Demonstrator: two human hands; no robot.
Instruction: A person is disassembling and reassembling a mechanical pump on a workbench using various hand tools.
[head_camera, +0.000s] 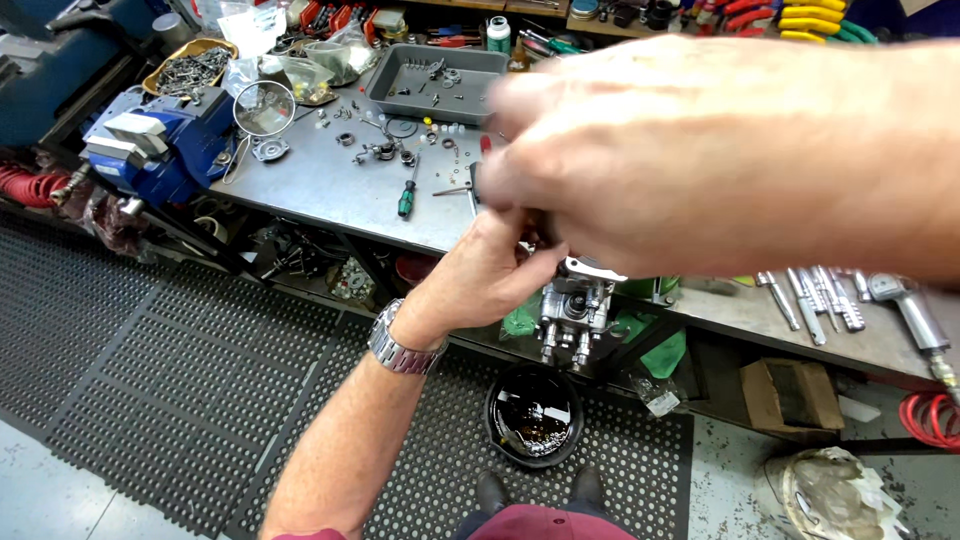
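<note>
Your left hand (480, 280) grips a small metal carburetor (575, 305) held out over the near edge of the workbench (320, 185), above a black oil pan (533, 415) on the floor. Your right hand (650, 150), blurred and close to the camera, hides the carburetor's top, so I cannot tell what its fingers pinch.

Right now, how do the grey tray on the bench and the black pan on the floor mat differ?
The grey tray is rectangular; the black pan is round. The grey tray holds small loose metal parts; the black pan holds dark, shiny liquid. The grey tray sits on the workbench; the black pan sits on the floor mat, below the metal part in the hands. Both are open-topped.
</note>
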